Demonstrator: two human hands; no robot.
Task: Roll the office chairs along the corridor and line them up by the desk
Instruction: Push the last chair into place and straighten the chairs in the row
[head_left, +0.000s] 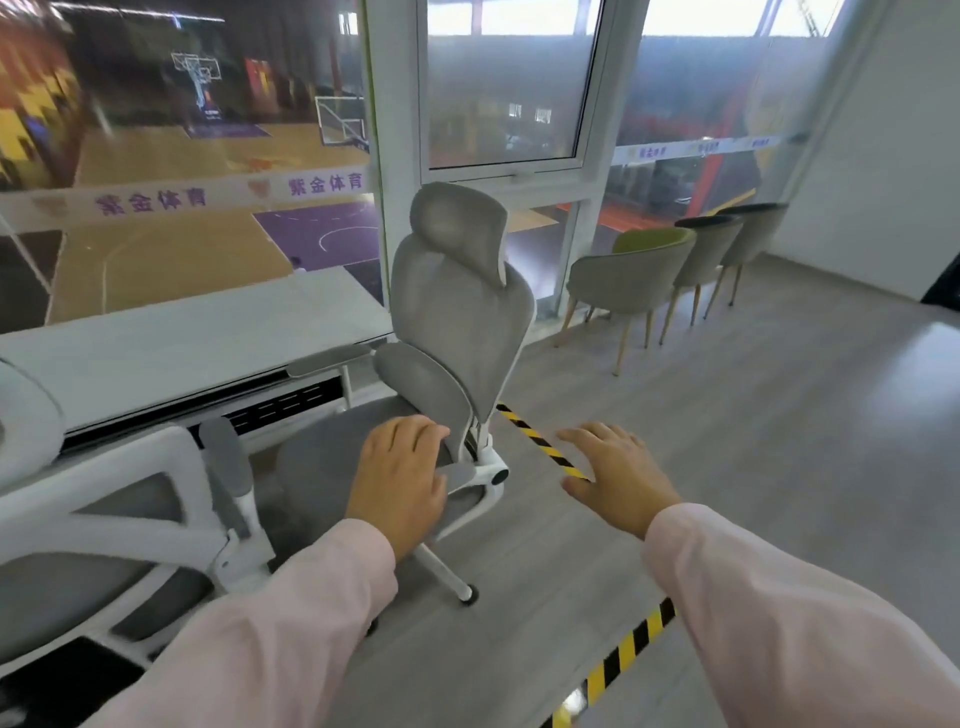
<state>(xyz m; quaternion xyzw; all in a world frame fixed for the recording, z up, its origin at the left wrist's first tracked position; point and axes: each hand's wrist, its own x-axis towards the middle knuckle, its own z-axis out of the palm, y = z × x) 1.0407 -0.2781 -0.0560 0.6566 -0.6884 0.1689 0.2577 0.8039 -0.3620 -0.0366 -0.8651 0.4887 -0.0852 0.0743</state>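
A grey mesh office chair with a headrest and white frame stands at the right end of the long white desk, its seat turned toward the desk. My left hand rests flat on the chair's near armrest, fingers spread over it. My right hand hovers open in the air to the right of the chair, touching nothing. A second grey office chair with a white frame stands close at the lower left, beside the first, also at the desk.
Three upholstered chairs with wooden legs line the window at the right. Yellow-black hazard tape runs across the grey floor. Glass windows behind the desk overlook a basketball court. Open floor lies to the right.
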